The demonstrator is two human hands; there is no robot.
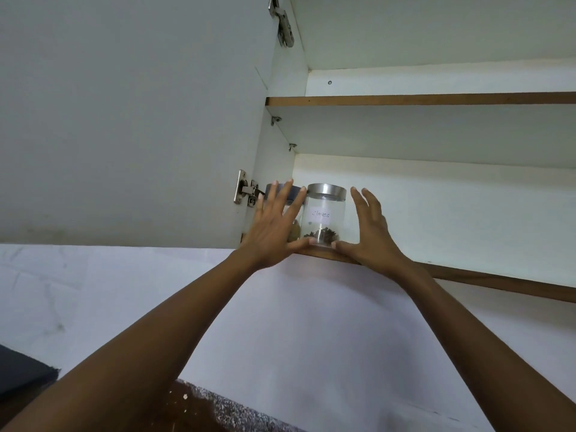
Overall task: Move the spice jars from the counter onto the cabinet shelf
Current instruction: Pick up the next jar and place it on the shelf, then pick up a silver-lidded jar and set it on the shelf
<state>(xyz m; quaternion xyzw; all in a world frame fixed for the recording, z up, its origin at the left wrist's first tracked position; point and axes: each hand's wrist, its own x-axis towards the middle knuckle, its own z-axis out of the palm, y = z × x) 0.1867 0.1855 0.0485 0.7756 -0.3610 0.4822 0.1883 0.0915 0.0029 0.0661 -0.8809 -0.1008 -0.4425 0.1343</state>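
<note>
A clear jar with a silver lid and a white label reading "cloves" stands at the left end of the cabinet's lower shelf, dark cloves at its bottom. A second jar with a dark lid stands just left of it, mostly hidden behind my left hand. My left hand is spread with straight fingers in front of that jar, its thumb touching the cloves jar's base. My right hand is open to the right of the cloves jar, thumb at its base, fingers apart from the glass.
The cabinet door stands open on the left, with hinges by the jars. An upper shelf runs above. The white wall lies below the cabinet, and a speckled counter edge shows at the bottom.
</note>
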